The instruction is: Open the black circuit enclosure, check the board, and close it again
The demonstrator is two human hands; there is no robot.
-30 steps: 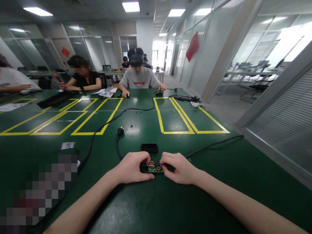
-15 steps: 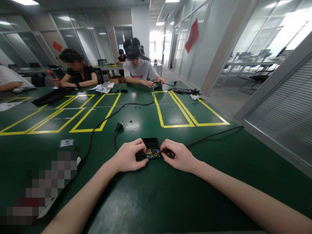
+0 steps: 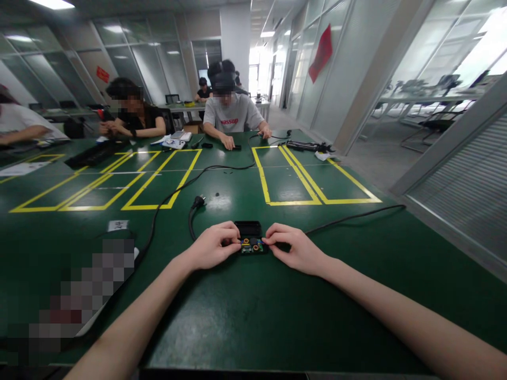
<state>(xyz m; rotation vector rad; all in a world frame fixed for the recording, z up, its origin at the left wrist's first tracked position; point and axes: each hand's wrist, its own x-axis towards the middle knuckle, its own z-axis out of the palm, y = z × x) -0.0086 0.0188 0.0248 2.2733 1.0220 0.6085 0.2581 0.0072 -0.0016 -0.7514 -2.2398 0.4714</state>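
A small circuit board (image 3: pixel 252 245) with round copper-coloured coils lies in a black case on the green table, between my hands. Just behind it is a black case half (image 3: pixel 248 228), its hollow side up. My left hand (image 3: pixel 216 244) pinches at the left end of the board, thumb and fingertips together. At the right end my right hand (image 3: pixel 291 247) pinches near the coloured wires. What the fingertips of either hand hold is too small to make out. A cable with a black plug (image 3: pixel 198 201) curves out behind my left hand.
A black cable (image 3: pixel 356 215) runs off to the right; another crosses the table at the left. A blurred white-edged object (image 3: pixel 137 259) lies front left. Yellow tape marks the table (image 3: pixel 174 343). People sit opposite.
The view has shifted slightly, moving the scene to the right. My fingertips have closed in at both ends of the board. The person opposite has moved a hand to a small black object.
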